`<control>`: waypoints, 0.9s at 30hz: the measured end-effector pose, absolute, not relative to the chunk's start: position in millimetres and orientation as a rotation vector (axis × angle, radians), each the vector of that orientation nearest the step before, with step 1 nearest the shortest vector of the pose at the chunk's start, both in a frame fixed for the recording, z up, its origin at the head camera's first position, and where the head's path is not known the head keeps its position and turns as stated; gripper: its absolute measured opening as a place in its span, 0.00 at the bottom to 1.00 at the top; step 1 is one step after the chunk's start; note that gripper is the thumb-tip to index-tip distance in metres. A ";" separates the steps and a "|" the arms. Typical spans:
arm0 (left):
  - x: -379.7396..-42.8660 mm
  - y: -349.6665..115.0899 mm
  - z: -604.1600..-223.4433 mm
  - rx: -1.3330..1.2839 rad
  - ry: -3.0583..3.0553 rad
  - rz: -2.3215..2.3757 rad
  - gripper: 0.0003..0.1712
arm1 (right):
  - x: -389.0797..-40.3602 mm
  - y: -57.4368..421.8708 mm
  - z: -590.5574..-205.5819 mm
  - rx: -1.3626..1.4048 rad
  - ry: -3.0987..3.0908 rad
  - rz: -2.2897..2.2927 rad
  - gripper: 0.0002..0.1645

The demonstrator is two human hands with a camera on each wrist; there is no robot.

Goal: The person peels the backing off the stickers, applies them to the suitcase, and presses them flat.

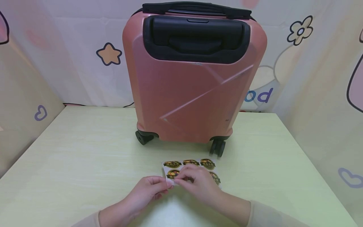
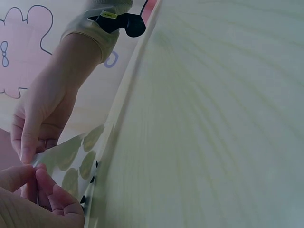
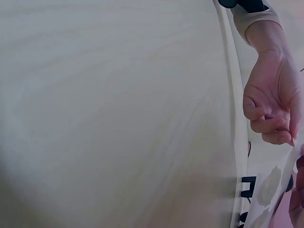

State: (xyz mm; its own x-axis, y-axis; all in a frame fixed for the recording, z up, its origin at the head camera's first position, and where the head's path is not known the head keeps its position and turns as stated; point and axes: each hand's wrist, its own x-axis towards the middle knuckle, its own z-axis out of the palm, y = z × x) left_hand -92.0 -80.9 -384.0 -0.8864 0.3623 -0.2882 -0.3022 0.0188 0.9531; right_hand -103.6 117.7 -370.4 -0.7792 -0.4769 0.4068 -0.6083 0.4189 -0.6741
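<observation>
From pale sleeves (image 1: 269, 215) at the near rim, reaches in with bare forearms, from seven and from five o'clock, to meet near six. With the left hand (image 1: 143, 193), pinches the near-left corner of the sticker sheet (image 1: 190, 162), fingers curled in under the thumb. With the right hand (image 1: 199, 182), wrist arched over the sheet and knuckles raised, pinches the same corner just beside; cannot tell whether backing or sticker film between these fingers. Find the sheet at six o'clock, slanting away from both hands toward the suitcase (image 1: 187, 97). Should handle as very light, thin and bendy, easily creased or torn, probably tacky under each sticker; best held by the bare white margin, with a gentle pinch. Farther on, at twelve o'clock, see the pink suitcase upright on the surface (image 1: 85, 142). Behind it, note a printed cloth (image 1: 76, 72), with a star at ten o'clock and a flower at two.
</observation>
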 end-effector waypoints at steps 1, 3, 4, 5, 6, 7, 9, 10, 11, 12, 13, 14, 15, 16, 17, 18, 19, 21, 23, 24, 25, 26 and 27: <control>-91.8 -81.2 -384.4 0.061 1.840 1.923 0.16 | -103.4 117.8 -370.1 0.960 -2.518 1.297 0.02; -91.3 -82.2 -385.3 0.065 1.834 1.929 0.15 | -103.2 118.0 -369.4 0.936 -2.528 1.295 0.02; -91.1 -82.6 -385.6 0.065 1.832 1.930 0.15 | -103.1 118.1 -368.9 0.923 -2.533 1.296 0.02; -90.9 -82.9 -385.8 0.064 1.831 1.932 0.14 | -103.0 118.2 -368.4 0.912 -2.536 1.304 0.03; -90.8 -83.0 -385.9 0.063 1.830 1.932 0.14 | -102.9 118.5 -368.0 0.904 -2.537 1.310 0.03; -90.6 -82.9 -386.1 0.064 1.832 1.931 0.13 | -102.9 118.7 -367.8 0.900 -2.533 1.313 0.03; -90.2 -82.5 -386.2 0.063 1.832 1.933 0.13 | -103.3 119.1 -367.4 0.902 -2.521 1.322 0.03; -90.3 -82.1 -386.0 0.058 1.830 1.933 0.13 | -103.5 119.3 -367.4 0.902 -2.513 1.328 0.03; -90.1 -81.8 -385.8 0.058 1.829 1.935 0.13 | -103.9 119.5 -367.4 0.908 -2.500 1.329 0.04; -89.9 -81.7 -385.7 0.057 1.827 1.935 0.13 | -104.3 119.8 -367.4 0.911 -2.490 1.325 0.04; -89.6 -81.7 -385.5 0.057 1.826 1.937 0.13 | -104.6 120.1 -367.4 0.916 -2.479 1.316 0.04; -89.4 -81.7 -385.3 0.056 1.825 1.937 0.13 | -105.0 120.4 -367.4 0.919 -2.469 1.306 0.04; -89.2 -81.8 -385.2 0.055 1.825 1.936 0.13 | -105.4 120.8 -367.3 0.919 -2.461 1.297 0.04; -89.0 -81.9 -385.1 0.052 1.825 1.935 0.14 | -105.8 121.1 -367.2 0.920 -2.452 1.286 0.04; -88.8 -81.9 -385.1 0.048 1.823 1.934 0.14 | -106.3 121.5 -367.1 0.921 -2.443 1.280 0.04; -88.7 -82.1 -385.2 0.046 1.823 1.932 0.15 | -106.6 121.7 -366.9 0.919 -2.438 1.272 0.04; -88.6 -82.1 -385.4 0.044 1.824 1.930 0.15 | -107.0 122.0 -366.6 0.919 -2.430 1.265 0.04; -88.6 -82.3 -386.1 0.037 1.826 1.924 0.15 | -107.8 122.3 -366.1 0.916 -2.420 1.262 0.05; -88.6 -82.7 -386.9 0.034 1.830 1.918 0.16 | -108.4 122.5 -365.7 0.911 -2.409 1.266 0.04; -88.6 -82.9 -387.3 0.035 1.834 1.915 0.16 | -108.7 122.5 -365.6 0.909 -2.404 1.267 0.03; -88.5 -83.0 -387.7 0.033 1.837 1.912 0.16 | -108.9 122.8 -365.7 0.908 -2.399 1.271 0.02; -88.5 -83.2 -388.0 0.034 1.839 1.911 0.16 | -109.2 123.1 -365.9 0.908 -2.392 1.276 0.01; -88.4 -83.4 -388.4 0.035 1.841 1.910 0.15 | -109.4 123.3 -365.8 0.911 -2.381 1.282 0.02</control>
